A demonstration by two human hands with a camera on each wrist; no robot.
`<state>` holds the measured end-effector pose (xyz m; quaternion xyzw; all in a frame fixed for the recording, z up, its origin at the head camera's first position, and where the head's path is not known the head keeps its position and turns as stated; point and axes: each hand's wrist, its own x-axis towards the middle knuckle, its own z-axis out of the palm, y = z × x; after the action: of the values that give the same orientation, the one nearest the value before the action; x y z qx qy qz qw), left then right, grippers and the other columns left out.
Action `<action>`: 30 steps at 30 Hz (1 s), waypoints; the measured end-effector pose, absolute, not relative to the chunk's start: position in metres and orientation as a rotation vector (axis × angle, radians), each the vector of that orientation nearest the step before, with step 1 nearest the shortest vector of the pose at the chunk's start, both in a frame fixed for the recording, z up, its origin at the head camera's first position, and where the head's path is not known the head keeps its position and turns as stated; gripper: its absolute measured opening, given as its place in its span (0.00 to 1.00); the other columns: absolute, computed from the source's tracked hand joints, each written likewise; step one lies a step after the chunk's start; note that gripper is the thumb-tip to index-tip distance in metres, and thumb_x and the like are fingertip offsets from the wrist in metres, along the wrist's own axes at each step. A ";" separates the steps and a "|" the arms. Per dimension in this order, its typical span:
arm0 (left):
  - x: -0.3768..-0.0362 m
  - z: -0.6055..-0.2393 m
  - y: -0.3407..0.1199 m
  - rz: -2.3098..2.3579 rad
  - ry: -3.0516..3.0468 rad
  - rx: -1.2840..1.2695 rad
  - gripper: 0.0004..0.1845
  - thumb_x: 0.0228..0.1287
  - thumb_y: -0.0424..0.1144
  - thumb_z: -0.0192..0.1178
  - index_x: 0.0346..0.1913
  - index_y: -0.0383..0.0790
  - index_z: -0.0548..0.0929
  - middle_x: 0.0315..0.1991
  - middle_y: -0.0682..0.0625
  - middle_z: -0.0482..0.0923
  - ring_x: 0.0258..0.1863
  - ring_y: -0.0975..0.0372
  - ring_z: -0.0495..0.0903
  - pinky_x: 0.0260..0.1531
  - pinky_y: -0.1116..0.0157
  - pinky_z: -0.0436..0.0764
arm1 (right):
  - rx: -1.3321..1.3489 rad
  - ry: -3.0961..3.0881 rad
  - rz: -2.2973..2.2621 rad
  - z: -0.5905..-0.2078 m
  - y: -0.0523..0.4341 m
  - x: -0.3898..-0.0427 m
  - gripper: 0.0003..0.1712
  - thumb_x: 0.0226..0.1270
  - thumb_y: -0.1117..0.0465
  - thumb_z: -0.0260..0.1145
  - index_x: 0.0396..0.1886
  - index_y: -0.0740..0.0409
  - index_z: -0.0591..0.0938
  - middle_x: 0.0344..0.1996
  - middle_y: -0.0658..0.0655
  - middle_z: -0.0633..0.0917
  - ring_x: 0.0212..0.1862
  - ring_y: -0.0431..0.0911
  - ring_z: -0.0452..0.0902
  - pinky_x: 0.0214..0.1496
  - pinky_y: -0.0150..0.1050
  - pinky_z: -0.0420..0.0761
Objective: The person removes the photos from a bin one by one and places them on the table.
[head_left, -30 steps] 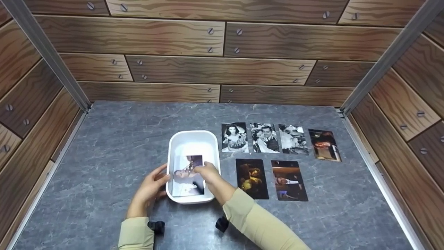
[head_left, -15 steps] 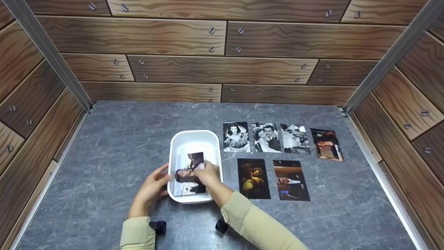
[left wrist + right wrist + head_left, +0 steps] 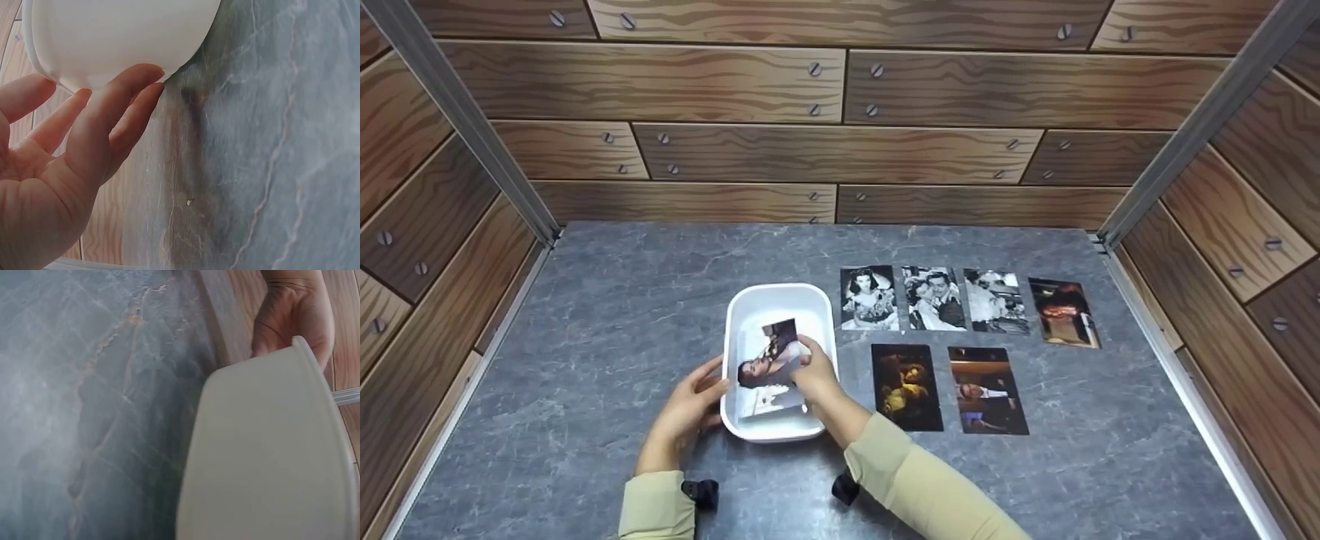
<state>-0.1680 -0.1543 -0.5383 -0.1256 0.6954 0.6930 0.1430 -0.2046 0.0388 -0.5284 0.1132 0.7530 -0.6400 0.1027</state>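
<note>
Two hands at white tub (image 3: pixel 777 300) on grey table (image 3: pixel 607 300): right hand (image 3: pixel 817 379) pinches photo (image 3: pixel 771 365) lifted inside tub. Left wrist: left hand (image 3: pixel 67 152), fingers straight, touches tub wall. Right wrist: only tub and left hand show.

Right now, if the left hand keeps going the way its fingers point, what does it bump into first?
The white tub. The left hand points right, and its fingertips already seem to touch the tub's outer wall, so it meets nothing before that.

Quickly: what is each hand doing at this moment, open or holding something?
Left hand: open, straight fingers touching the white tub from outside.
Right hand: pinching the photo over the tub.
</note>
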 end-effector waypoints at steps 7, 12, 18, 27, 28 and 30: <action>-0.168 -0.538 -0.155 2.001 2.005 -0.384 0.29 0.70 0.32 0.54 0.72 0.38 0.63 0.63 0.31 0.68 0.41 0.60 0.79 0.30 0.64 0.83 | 0.245 2.173 -2.025 -0.506 0.055 -0.204 0.42 0.46 0.83 0.53 0.68 0.69 0.65 0.32 0.54 0.69 0.29 0.40 0.65 0.29 0.25 0.71; -0.168 -0.538 -0.155 1.985 2.008 -0.365 0.29 0.70 0.34 0.55 0.72 0.39 0.63 0.64 0.30 0.66 0.43 0.58 0.79 0.32 0.63 0.84 | 0.164 2.092 -2.141 -0.493 0.087 -0.204 0.41 0.50 0.83 0.54 0.69 0.71 0.63 0.38 0.58 0.71 0.36 0.43 0.67 0.35 0.27 0.74; -0.168 -0.537 -0.157 1.942 2.043 -0.353 0.30 0.70 0.35 0.56 0.73 0.39 0.63 0.66 0.30 0.65 0.46 0.56 0.79 0.32 0.62 0.84 | 0.219 2.076 -2.235 -0.490 0.150 -0.201 0.38 0.54 0.82 0.56 0.68 0.71 0.64 0.46 0.64 0.75 0.39 0.42 0.73 0.39 0.28 0.79; -0.168 -0.537 -0.157 1.948 2.043 -0.342 0.30 0.71 0.36 0.55 0.73 0.39 0.62 0.67 0.29 0.64 0.48 0.55 0.78 0.32 0.62 0.85 | 0.400 2.038 -2.354 -0.503 0.259 -0.188 0.39 0.57 0.84 0.51 0.71 0.73 0.55 0.32 0.49 0.79 0.33 0.35 0.77 0.39 0.27 0.79; -0.168 -0.537 -0.157 1.948 2.041 -0.341 0.30 0.71 0.37 0.55 0.73 0.39 0.62 0.67 0.29 0.63 0.49 0.55 0.78 0.32 0.62 0.85 | 0.425 2.045 -2.344 -0.505 0.272 -0.186 0.39 0.58 0.83 0.51 0.71 0.73 0.55 0.32 0.47 0.78 0.33 0.34 0.77 0.39 0.26 0.79; -0.169 -0.538 -0.156 1.941 2.044 -0.341 0.30 0.71 0.38 0.56 0.73 0.39 0.62 0.67 0.29 0.63 0.49 0.54 0.77 0.32 0.62 0.85 | 0.456 2.054 -2.334 -0.509 0.296 -0.183 0.38 0.58 0.83 0.51 0.71 0.72 0.56 0.29 0.44 0.80 0.32 0.33 0.78 0.38 0.26 0.80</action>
<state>-0.1687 -0.1561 -0.5377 -0.1188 0.7117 0.6758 0.1509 -0.1830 0.2961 -0.5088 0.1451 0.6536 -0.7428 -0.0003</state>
